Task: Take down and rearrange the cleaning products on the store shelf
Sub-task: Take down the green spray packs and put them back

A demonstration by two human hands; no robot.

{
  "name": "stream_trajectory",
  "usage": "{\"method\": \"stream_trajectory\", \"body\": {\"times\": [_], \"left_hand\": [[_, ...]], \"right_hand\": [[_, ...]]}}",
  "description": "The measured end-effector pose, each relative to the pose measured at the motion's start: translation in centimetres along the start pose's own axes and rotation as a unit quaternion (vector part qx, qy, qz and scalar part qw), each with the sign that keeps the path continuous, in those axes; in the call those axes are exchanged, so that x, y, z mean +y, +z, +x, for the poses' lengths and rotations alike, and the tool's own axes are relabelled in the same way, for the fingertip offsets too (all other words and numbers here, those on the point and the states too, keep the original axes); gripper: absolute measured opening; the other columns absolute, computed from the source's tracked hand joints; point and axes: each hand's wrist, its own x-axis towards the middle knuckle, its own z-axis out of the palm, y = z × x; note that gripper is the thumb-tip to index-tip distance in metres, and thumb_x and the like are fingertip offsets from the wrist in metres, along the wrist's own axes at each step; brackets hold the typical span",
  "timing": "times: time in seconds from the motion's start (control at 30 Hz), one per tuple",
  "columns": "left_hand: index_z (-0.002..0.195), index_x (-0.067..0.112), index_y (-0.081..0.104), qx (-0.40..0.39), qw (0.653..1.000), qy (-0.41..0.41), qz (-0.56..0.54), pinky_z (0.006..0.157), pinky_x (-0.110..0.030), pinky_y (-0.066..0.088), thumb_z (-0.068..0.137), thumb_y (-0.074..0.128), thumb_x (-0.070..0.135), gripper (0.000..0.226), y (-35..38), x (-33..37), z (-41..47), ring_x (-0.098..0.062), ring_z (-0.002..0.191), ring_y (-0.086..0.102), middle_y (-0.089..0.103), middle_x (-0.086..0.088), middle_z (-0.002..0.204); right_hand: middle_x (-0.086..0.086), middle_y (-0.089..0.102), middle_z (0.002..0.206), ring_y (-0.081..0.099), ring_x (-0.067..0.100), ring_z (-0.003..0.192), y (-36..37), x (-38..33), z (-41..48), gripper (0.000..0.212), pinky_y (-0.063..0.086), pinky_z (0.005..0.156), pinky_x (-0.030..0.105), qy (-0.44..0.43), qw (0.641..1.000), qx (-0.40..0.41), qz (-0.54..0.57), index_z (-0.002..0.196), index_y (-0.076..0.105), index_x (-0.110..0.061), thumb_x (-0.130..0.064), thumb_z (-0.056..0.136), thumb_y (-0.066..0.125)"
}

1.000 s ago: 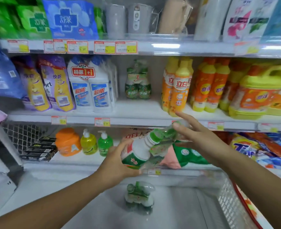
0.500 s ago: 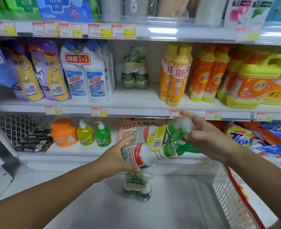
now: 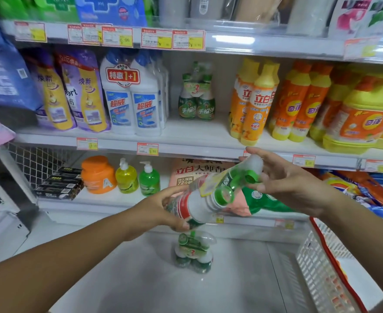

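Shrink-wrapped bottle pack (image 3: pixel 205 195), green caps and white-and-green bottles, is hanging tilted in mid-air in front of the lower shelf (image 3: pixel 109 201), with the cap end raised to the right and the base end lower at the left. It is touching no shelf.

Left grip (image 3: pixel 165 207) is clasping the base end, thumb on top and fingers curling beneath. Right grip (image 3: pixel 283 184) is clasping the cap end, thumb arching over the clear wrap and fingers pressing up from below beside a green cap.

Second pack (image 3: pixel 194 251) of the same kind is standing upright on the white worktop (image 3: pixel 118 279), directly beneath the held one and apart from it. Third pack (image 3: pixel 197 96) is standing upright on the middle shelf (image 3: pixel 197 141), between the white cleaner bottles (image 3: pixel 129 98) and the orange dish-soap bottles (image 3: pixel 253 100).

On the lower shelf, the orange tub (image 3: pixel 98 175), yellow pump bottle (image 3: pixel 126 177) and green pump bottle (image 3: pixel 149 179) are standing in a row, left of the held pack. White mesh basket (image 3: pixel 321 267) with a red rim is sitting at the worktop's right edge.
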Motion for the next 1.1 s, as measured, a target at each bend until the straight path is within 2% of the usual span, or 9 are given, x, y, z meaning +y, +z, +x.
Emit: {"method": "stream_trajectory", "body": {"times": [0.1,0.17,0.37,0.47,0.57,0.73,0.83,0.97,1.1], "left_hand": [[0.131,0.035,0.057,-0.033,0.998,-0.024,-0.056,0.086,-0.031,0.054,0.068,0.079,0.007,0.072,-0.7,0.3,-0.3,-0.017,0.111,0.066,0.067,0.0,0.125],[0.134,0.032,0.055,-0.041,0.997,-0.031,-0.066,0.084,-0.03,0.053,0.071,0.075,0.015,0.068,-0.9,0.2,-0.3,-0.016,0.115,0.064,0.066,0.006,0.128],[0.126,0.042,0.057,-0.038,0.997,-0.069,0.004,0.078,-0.026,0.054,0.077,0.082,0.016,0.061,-1.1,-1.0,0.3,-0.009,0.108,0.065,0.068,0.017,0.12],[0.125,0.037,0.061,-0.034,0.993,-0.083,0.073,0.087,-0.033,0.057,0.066,0.09,0.021,0.067,-0.1,-3.3,1.4,-0.013,0.11,0.064,0.067,0.01,0.121],[0.122,0.032,0.062,-0.04,0.99,-0.092,0.101,0.091,-0.029,0.056,0.065,0.09,0.017,0.065,1.4,-7.5,2.3,-0.008,0.105,0.065,0.069,0.01,0.116],[0.115,0.029,0.063,-0.006,0.988,-0.105,0.109,0.094,-0.03,0.054,0.06,0.09,0.012,0.064,3.7,-16.4,3.4,-0.012,0.102,0.068,0.072,0.009,0.107],[0.118,0.036,0.061,0.018,0.989,-0.111,0.093,0.096,-0.035,0.053,0.055,0.083,0.024,0.068,5.1,-20.3,4.0,-0.013,0.104,0.068,0.072,0.007,0.11],[0.12,0.034,0.063,0.044,0.989,-0.11,0.093,0.09,-0.044,0.055,0.073,0.074,0.033,0.049,5.8,-24.8,5.1,-0.019,0.1,0.07,0.073,0.0,0.106],[0.128,0.022,0.064,0.058,0.989,-0.113,0.074,0.097,-0.038,0.052,0.083,0.076,0.02,0.047,6.1,-25.7,5.5,-0.01,0.107,0.067,0.071,0.005,0.117]], "right_hand": [[0.007,0.072,0.105,0.068,0.027,0.103,1.0,-0.4,0.2,0.061,0.055,0.095,0.043,-0.023,0.99,0.074,-0.115,0.124,0.059,-0.011,-0.013,0.069,0.085],[0.004,0.072,0.095,0.07,0.026,0.09,2.1,-0.7,0.2,0.042,0.062,0.08,0.039,-0.043,0.979,0.117,-0.162,0.105,0.058,-0.006,-0.017,0.069,0.077],[0.017,0.07,0.089,0.074,0.028,0.075,4.4,0.8,1.3,0.048,0.06,0.057,0.034,-0.038,0.966,0.191,-0.172,0.089,0.056,-0.008,-0.03,0.057,0.083],[0.014,0.07,0.098,0.072,0.028,0.078,5.0,2.7,2.1,0.038,0.057,0.055,0.029,-0.007,0.958,0.195,-0.211,0.094,0.065,-0.015,-0.023,0.064,0.088],[0.004,0.072,0.1,0.072,0.019,0.08,5.3,6.3,2.3,0.033,0.058,0.061,0.025,0.055,0.957,0.16,-0.237,0.1,0.072,-0.022,-0.016,0.071,0.086],[-0.002,0.072,0.095,0.061,-0.005,0.068,5.4,14.5,2.1,0.025,0.046,0.066,0.013,0.117,0.949,0.157,-0.249,0.087,0.074,-0.025,-0.013,0.071,0.088],[-0.01,0.067,0.094,0.055,-0.013,0.068,5.9,19.3,1.9,0.029,0.04,0.064,0.008,0.123,0.94,0.179,-0.263,0.085,0.071,-0.03,-0.009,0.071,0.087],[-0.011,0.067,0.101,0.057,-0.012,0.084,6.3,24.6,2.1,0.035,0.041,0.074,0.007,0.137,0.933,0.214,-0.255,0.084,0.07,-0.038,-0.011,0.071,0.087],[-0.006,0.067,0.103,0.056,-0.018,0.086,6.0,27.8,2.5,0.029,0.04,0.074,0.001,0.149,0.929,0.241,-0.237,0.092,0.074,-0.023,-0.005,0.073,0.085]]}}
